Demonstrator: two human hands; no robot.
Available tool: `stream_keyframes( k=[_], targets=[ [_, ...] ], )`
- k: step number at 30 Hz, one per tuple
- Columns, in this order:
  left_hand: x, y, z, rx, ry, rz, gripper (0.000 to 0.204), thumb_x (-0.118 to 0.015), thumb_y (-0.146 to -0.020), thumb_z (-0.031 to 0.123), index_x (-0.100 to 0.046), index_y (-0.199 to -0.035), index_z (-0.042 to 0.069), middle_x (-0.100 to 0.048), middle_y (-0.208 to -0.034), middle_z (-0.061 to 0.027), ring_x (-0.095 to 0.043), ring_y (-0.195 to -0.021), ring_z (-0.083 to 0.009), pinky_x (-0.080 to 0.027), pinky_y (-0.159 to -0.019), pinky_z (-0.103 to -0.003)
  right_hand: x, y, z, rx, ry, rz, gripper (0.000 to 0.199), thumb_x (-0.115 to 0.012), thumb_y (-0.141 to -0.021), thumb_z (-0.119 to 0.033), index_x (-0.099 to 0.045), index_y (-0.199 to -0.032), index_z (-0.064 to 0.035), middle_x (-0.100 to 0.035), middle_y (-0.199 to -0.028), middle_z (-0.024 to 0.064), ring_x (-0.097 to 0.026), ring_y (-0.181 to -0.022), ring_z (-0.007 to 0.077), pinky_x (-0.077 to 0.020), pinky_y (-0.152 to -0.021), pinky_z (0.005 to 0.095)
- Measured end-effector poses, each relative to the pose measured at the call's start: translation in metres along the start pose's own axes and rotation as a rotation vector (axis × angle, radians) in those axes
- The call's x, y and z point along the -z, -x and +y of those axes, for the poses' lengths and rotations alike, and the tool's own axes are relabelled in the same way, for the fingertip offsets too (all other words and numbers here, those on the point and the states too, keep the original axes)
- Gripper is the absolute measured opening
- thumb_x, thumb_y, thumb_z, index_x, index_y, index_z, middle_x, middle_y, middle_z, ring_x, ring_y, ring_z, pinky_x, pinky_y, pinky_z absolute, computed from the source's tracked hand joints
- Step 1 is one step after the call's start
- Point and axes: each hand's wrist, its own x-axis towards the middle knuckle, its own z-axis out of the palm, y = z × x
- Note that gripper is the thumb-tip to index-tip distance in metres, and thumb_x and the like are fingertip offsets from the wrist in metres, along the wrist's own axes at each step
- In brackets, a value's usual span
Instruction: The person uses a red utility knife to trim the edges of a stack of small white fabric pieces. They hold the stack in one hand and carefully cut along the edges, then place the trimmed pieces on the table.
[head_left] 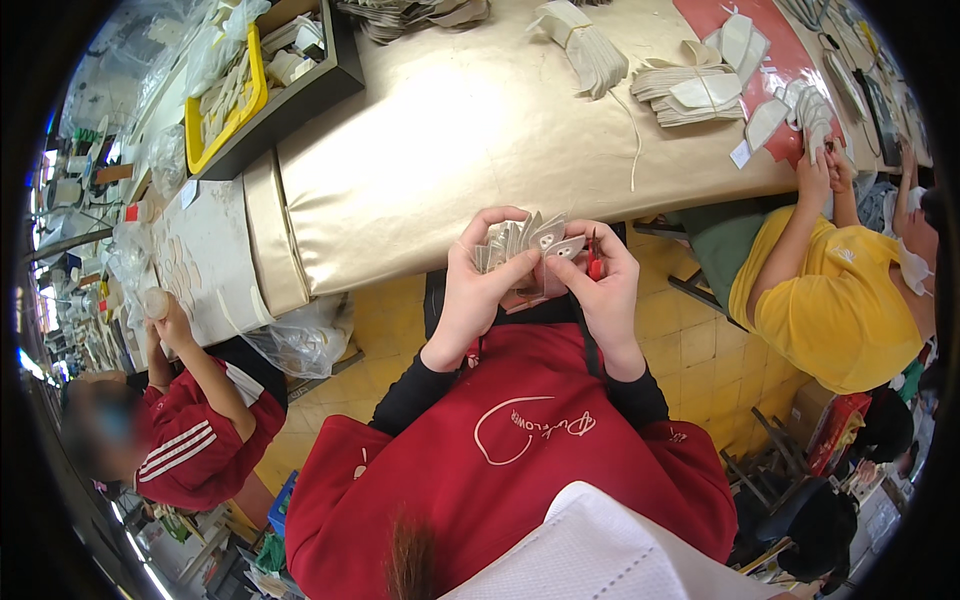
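Note:
Above my lap, at the table's near edge, both hands hold a fanned stack of small grey-beige cut pieces [513, 240], several with small holes in them. My left hand [478, 290] is closed round the left side of the stack, its thumb pressed on the front. My right hand [612, 290] pinches the rightmost piece [569, 248] between thumb and fingers. A small red-handled tool [596, 266] sits tucked in the right hand's fingers; its working end is hidden. The lower part of the stack is partly covered by my thumbs.
A gold-covered table [420, 190] stretches ahead, with tied bundles of beige pieces [690, 90] at far right. A yellow tray [197, 150] sits in a dark box at far left. A person in yellow [835, 290] works at right, another in red [205, 430] at left.

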Motion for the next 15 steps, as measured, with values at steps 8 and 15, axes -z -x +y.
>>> stream_keyframes(
  k=[8, 15],
  targets=[
    [0.0009, -0.0009, 0.0028, 0.098, 0.187, -0.051, 0.039, -0.069, -0.086, -0.005, -0.058, -0.123, 0.005, -0.068, -0.101, -0.0068, -0.065, -0.087, -0.0095, -0.054, -0.074, -0.025, 0.0011, 0.0003, 0.0057, 0.047, -0.141, 0.028, 0.014, -0.065, -0.090, -0.001, -0.056, -0.100, -0.0017, -0.062, -0.092, 0.0032, -0.045, -0.061, 0.0004, -0.0359, -0.054, 0.0156],
    [0.0030, -0.0029, 0.0050, 0.122, 0.217, 0.001, 0.039, -0.067, -0.087, -0.008, -0.057, -0.123, 0.004, -0.069, -0.100, -0.0082, -0.066, -0.087, -0.0104, -0.056, -0.073, -0.026, 0.0022, -0.0007, 0.0010, -0.038, -0.383, 0.045, 0.012, -0.058, -0.087, 0.001, -0.052, -0.096, -0.0044, -0.067, -0.095, 0.0085, -0.047, -0.058, 0.0009, -0.0343, -0.049, 0.0156]
  ],
)
